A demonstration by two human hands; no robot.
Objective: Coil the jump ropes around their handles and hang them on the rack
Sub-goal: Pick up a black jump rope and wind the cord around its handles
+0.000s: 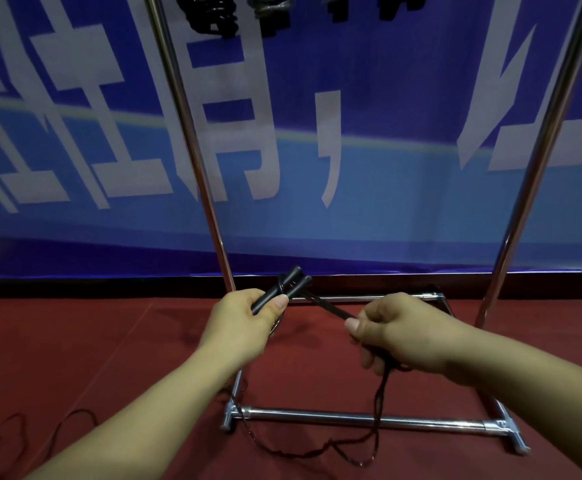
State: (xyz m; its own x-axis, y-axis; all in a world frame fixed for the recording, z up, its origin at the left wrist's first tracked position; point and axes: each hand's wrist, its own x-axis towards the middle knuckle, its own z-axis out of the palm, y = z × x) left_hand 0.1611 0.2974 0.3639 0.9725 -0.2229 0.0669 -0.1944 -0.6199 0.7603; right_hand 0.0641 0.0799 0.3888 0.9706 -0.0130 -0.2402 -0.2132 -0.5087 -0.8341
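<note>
An indoor sports or event hall: a large blue banner [317,133] with white characters lines the wall above red carpet [75,341], where a steel rack [352,418] holds coiled jump ropes [210,15].

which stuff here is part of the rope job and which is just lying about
In the job: left hand gripping the handles; right hand pinching the rope; rack; coiled ropes already hanging.
Lying about: blue banner, red carpet, loose cord.

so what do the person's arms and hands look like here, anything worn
Both forearms are bare as far as the frame shows: no sleeves, gloves, watch or rings visible. The left hand and right hand have short, unpainted nails.
</note>
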